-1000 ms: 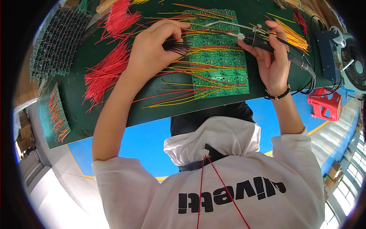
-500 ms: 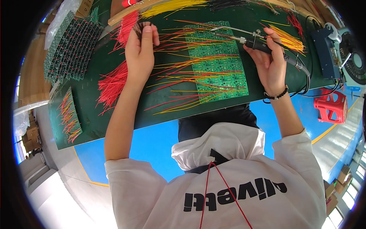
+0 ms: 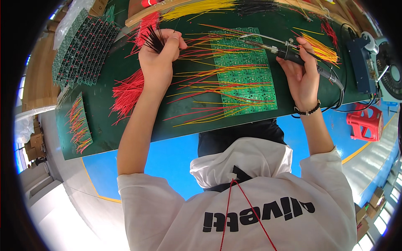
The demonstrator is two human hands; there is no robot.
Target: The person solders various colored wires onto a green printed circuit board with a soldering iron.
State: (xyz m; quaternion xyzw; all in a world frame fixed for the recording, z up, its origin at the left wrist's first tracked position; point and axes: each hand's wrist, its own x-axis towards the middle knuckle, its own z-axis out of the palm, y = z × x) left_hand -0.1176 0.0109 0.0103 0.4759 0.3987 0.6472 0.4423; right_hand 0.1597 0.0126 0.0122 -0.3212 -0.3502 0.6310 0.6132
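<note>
My left hand [image 3: 158,69] is closed around a bunch of black wires [image 3: 154,42], whose ends fan out above the fist. My right hand [image 3: 302,81] grips a black-handled soldering iron [image 3: 291,56] with a thin metal guide tube fixed along it. The iron's tip points left, over the upper part of a green circuit board panel [image 3: 251,109]. Rows of red and yellow wires [image 3: 194,85] run from the panel out to the left, toward my left hand. Whether the tip touches the board I cannot tell.
Loose red wires [image 3: 129,94] lie left of the panel. Yellow wires [image 3: 197,9] and black wires [image 3: 256,7] lie at the back. A blue machine [image 3: 361,65] and a fan [image 3: 389,69] stand right; stacked boards [image 3: 86,48] stand left. A red stool [image 3: 365,123] is below.
The whole view has shifted slightly. My left hand has turned, so the black wires now spread more visibly above it. My right hand keeps the soldering iron over the panel.
</note>
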